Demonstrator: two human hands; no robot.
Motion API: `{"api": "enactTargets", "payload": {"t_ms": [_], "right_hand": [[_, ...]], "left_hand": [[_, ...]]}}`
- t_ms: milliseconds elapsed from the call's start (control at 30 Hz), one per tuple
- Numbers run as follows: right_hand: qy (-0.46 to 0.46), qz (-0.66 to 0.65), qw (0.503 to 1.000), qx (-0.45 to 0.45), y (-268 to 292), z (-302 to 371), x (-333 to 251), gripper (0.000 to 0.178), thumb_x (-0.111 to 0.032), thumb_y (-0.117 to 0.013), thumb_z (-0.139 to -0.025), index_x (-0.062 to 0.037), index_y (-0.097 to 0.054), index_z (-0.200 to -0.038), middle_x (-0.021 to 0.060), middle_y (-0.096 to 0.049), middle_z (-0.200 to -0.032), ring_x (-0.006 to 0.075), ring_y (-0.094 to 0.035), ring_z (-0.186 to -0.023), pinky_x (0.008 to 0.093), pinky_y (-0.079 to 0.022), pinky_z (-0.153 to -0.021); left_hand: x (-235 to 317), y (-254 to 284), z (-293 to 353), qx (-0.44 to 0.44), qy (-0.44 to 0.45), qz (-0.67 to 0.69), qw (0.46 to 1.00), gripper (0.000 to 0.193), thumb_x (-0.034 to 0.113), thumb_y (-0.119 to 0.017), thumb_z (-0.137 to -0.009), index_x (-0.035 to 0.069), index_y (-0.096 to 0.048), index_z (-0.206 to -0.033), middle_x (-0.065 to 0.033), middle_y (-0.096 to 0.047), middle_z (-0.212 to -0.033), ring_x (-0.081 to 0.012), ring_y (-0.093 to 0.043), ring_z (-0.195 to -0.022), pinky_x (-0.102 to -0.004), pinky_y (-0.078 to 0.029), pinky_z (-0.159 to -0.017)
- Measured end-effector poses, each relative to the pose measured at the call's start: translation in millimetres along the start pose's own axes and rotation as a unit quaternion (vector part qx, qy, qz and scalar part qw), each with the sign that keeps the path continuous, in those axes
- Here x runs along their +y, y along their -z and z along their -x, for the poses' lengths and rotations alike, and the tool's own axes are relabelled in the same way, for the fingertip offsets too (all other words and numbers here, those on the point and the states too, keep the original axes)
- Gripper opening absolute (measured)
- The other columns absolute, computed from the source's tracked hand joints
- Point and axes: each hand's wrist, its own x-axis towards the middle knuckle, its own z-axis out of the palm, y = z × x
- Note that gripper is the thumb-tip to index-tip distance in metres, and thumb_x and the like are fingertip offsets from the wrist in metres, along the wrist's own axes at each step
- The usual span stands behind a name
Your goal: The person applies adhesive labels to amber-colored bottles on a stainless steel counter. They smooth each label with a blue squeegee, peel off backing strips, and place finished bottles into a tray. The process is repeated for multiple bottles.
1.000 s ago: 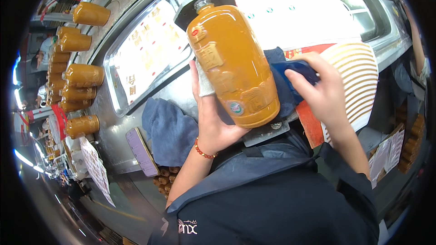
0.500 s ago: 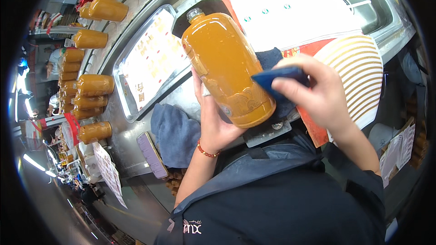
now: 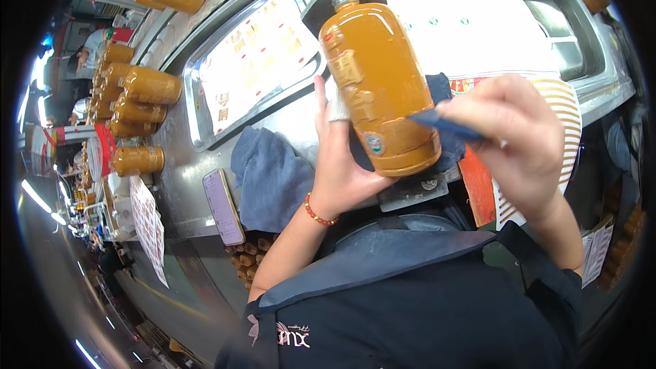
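Observation:
A large amber-orange bottle (image 3: 393, 85) with a clear glass neck leans in front of me, its base toward me. My left hand (image 3: 345, 167) cradles its lower left side, the thumb along the base and other fingers partly hidden behind. A white covering wraps one finger. Raised gold characters and a small round emblem show on the bottle's left face. My right hand (image 3: 523, 133) is closed on a flat blue scraper (image 3: 447, 125), seen nearly edge-on. The scraper's tip is at the bottle's lower right side; whether it presses there I cannot tell.
A metal tray (image 3: 195, 113) holds a sheet of gold decals. Near my left forearm lie a blue-grey cloth (image 3: 270, 178) and a phone (image 3: 223, 206). White sheets (image 3: 471, 34) lie beside a metal sink (image 3: 557, 17). Several similar bottles (image 3: 152, 85) stand at the left.
The bottle has turned in my left hand, bringing gold characters and the round emblem into fuller view. The scraper has tilted from broadside to nearly edge-on. The whole view has shifted slightly.

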Motion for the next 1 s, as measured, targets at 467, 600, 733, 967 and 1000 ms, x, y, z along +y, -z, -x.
{"api": "enactTargets", "payload": {"t_ms": [467, 600, 733, 967, 1000], "right_hand": [[0.077, 0.07, 0.993, -0.047, -5, 10, -25, 0.038, -0.001, -0.075, -0.064, -0.0062, -0.078, -0.102, 0.0053, -0.065, -0.085, 0.0238, -0.057, -0.074, 0.034, -0.047, -0.064], [0.107, 0.115, 0.987, -0.012, -16, 0, -10, 0.035, -0.002, -0.073, -0.066, -0.0048, -0.077, -0.101, 0.0054, -0.064, -0.085, 0.024, -0.056, -0.073, 0.0355, -0.048, -0.063], [0.134, 0.112, 0.983, -0.058, -14, -3, -16, 0.035, -0.005, -0.071, -0.067, -0.0036, -0.076, -0.101, 0.0061, -0.064, -0.085, 0.0236, -0.057, -0.071, 0.0344, -0.048, -0.061], [0.134, 0.145, 0.977, -0.083, -8, -15, -17, 0.04, -0.001, -0.072, -0.062, -0.0017, -0.075, -0.102, 0.0065, -0.062, -0.082, 0.0226, -0.057, -0.069, 0.0345, -0.047, -0.059], [0.159, 0.133, 0.975, -0.083, -12, -12, -21, 0.039, 0.0, -0.072, -0.063, -0.0013, -0.075, -0.102, 0.007, -0.061, -0.081, 0.023, -0.057, -0.069, 0.035, -0.047, -0.058]], "left_hand": [[36, 13, -14, 0.072, -0.05, -0.061, 0.994, 0.125, 0.032, -0.097, -0.065, -0.004, -0.023, -0.159, -0.0286, -0.03, -0.162, -0.0416, -0.033, -0.15, -0.0445, -0.031, -0.121], [21, 1, -9, 0.057, -0.019, -0.024, 0.998, 0.123, 0.036, -0.094, -0.068, -0.006, -0.021, -0.158, -0.0367, -0.019, -0.162, -0.0492, -0.03, -0.149, -0.0459, -0.036, -0.119], [22, 2, -10, 0.075, -0.021, 0.008, 0.997, 0.123, 0.035, -0.094, -0.068, -0.006, -0.021, -0.158, -0.037, -0.021, -0.162, -0.0494, -0.038, -0.144, -0.0453, -0.04, -0.116], [22, -2, -6, 0.104, -0.013, 0.031, 0.994, 0.121, 0.036, -0.094, -0.069, -0.006, -0.024, -0.158, -0.0362, -0.024, -0.161, -0.0488, -0.045, -0.14, -0.0441, -0.045, -0.112], [21, -2, -7, 0.105, -0.011, 0.036, 0.994, 0.121, 0.037, -0.094, -0.069, -0.006, -0.024, -0.158, -0.036, -0.025, -0.161, -0.0486, -0.044, -0.141, -0.0438, -0.045, -0.112]]}}
